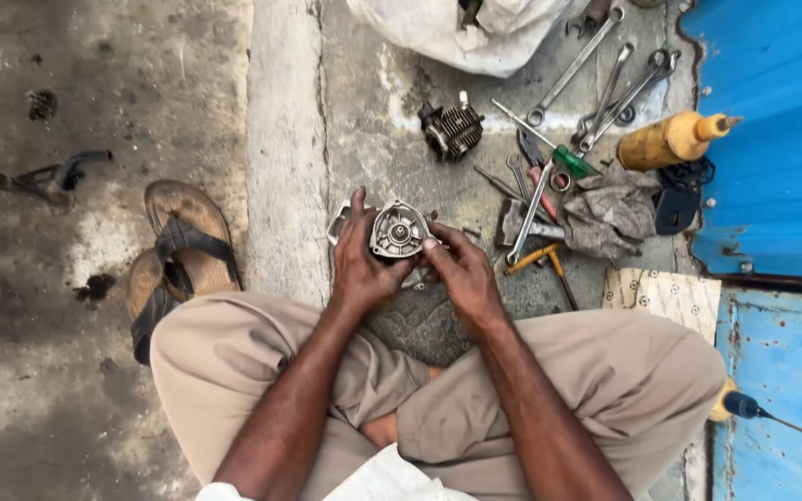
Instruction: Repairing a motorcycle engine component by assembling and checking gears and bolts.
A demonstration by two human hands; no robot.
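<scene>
— Where did we have the round metal engine cover?

— Between both hands, face up toward us: left hand clamped on its left rim, right hand gripping its lower right (equally near). Wrenches lay beyond the right hand on the floor.

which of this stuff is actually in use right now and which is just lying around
In hand:
round metal engine cover, held by left hand and right hand

Lying about:
finned cylinder
spanners
green-handled screwdriver
yellow bottle
rag
sandals
</scene>
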